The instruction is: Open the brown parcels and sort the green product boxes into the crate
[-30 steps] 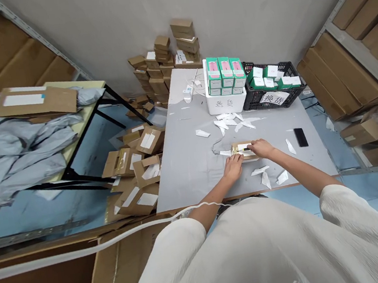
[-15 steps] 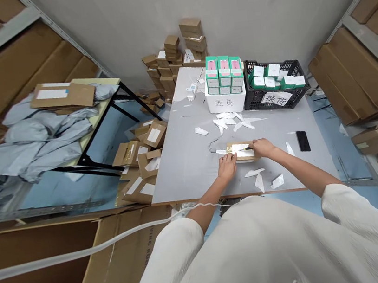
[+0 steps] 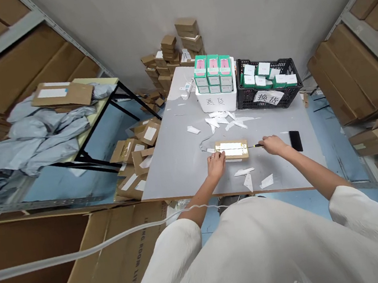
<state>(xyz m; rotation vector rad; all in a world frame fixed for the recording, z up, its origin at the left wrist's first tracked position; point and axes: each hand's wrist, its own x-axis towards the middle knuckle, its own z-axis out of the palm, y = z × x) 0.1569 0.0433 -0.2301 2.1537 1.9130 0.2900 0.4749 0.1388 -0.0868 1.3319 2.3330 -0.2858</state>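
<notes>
On the grey table lies a small cardboard box (image 3: 243, 155) with a white label and tape on top. A dark line runs lengthwise across the label. My left hand (image 3: 216, 164) holds the box at its left end, fingers bent over the near corner. Off the box's right end, my right hand (image 3: 274, 145) is closed around a slim tool (image 3: 256, 145) with yellow and black on it. The tool's tip points left towards the box. Its exact kind is too small to make out.
White paper scraps (image 3: 221, 118) lie beyond the box, with more near the front edge. A phone (image 3: 295, 141) is at right. Behind stand a white bin (image 3: 217, 102) of green boxes and a black crate (image 3: 269, 102). Opened cartons (image 3: 138, 155) are heaped on the floor at left.
My right hand has drawn the tool rightwards, from over the label to beyond the box's right end. My left hand stays on the box. The whole view has shifted slightly.
</notes>
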